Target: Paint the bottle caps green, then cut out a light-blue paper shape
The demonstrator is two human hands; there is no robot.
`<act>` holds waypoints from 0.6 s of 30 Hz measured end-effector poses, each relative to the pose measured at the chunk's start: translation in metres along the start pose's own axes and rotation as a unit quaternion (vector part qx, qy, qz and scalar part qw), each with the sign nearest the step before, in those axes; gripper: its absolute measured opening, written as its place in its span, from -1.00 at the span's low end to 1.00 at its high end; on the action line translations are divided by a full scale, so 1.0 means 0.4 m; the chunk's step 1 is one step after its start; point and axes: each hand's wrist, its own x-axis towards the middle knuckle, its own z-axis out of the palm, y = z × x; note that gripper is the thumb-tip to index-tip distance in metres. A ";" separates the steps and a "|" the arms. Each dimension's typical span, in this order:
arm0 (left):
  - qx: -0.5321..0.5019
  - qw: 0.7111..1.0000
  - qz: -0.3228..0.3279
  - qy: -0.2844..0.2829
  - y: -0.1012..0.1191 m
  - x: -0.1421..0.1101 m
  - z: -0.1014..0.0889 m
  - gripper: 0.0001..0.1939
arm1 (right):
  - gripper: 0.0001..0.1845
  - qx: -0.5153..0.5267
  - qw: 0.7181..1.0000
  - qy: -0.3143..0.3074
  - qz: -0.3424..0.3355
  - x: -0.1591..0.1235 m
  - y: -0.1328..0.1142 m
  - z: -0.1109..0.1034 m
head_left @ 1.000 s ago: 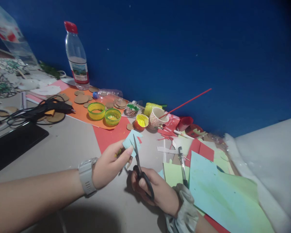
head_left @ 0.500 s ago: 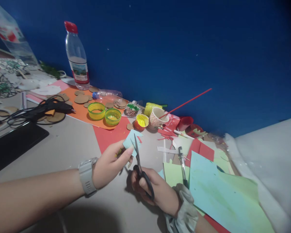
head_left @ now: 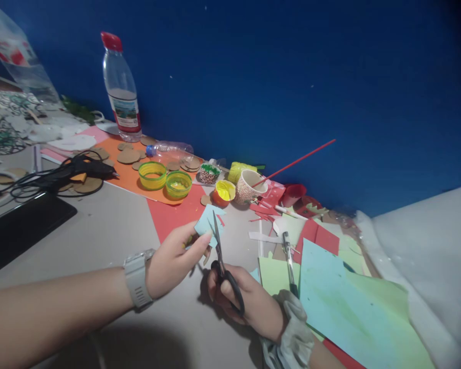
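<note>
Between thumb and fingers, my left hand [head_left: 180,256] pinches a small piece of light blue paper [head_left: 205,221] above the table. A grey watch [head_left: 138,279] is on that wrist. My right hand [head_left: 246,300] grips black-handled scissors [head_left: 218,251], thumb and fingers at the loops. The blades point up and lie at the right part of the blue paper, slightly apart. Whether they bite into the paper I cannot tell. Part of my left fingers is hidden behind the paper. Beneath the paper lies a red sheet [head_left: 169,220].
Two yellow-green rings [head_left: 152,177], a patterned cup [head_left: 248,189] with a red stick [head_left: 299,161] and a small orange cup [head_left: 223,195] stand ahead. A bottle [head_left: 123,97], glue gun [head_left: 88,166] and black phone [head_left: 26,225] are left. Right lie a pen [head_left: 289,259] and a blue sheet [head_left: 338,302].
Hardly anything differs. The scissor blades have shifted very slightly to the right against the blue paper; both hands stay in place.
</note>
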 end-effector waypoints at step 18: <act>0.012 0.999 0.030 0.004 0.000 0.001 0.001 -0.79 | -0.43 -0.006 1.000 -0.005 -0.006 0.001 0.001 -0.001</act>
